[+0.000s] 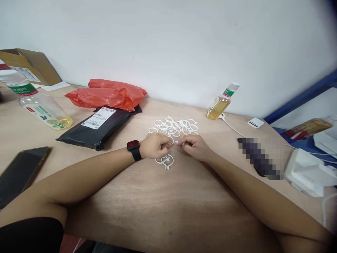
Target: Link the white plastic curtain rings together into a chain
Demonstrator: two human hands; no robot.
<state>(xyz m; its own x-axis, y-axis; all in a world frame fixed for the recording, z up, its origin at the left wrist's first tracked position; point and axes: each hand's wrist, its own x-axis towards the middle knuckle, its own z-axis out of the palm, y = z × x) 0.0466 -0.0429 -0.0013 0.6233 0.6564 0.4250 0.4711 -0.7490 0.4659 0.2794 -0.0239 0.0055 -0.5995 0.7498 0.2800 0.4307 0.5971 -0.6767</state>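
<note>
My left hand (157, 145), with a black watch (133, 149) on its wrist, is closed, its thumb and fingers pinching a white plastic ring (172, 140) whose edge shows at the fingertips. Facing it from the right, my right hand (195, 147) has its fingers curled together, and a tiny white piece shows at their tips. Just beyond both hands lies a loose pile of several white rings (175, 132) with small tabs. Nearer to me, below my left hand, a few more white rings (167, 160) overlap on the wooden table (163, 200).
To the left are a black parcel (89, 135), a red plastic bag (107, 95), a bottle (44, 109), a phone (23, 168) and a cardboard box (39, 65). A second bottle (221, 103), a cable (233, 129) and a white charger (305, 172) stand right. A wall closes the back.
</note>
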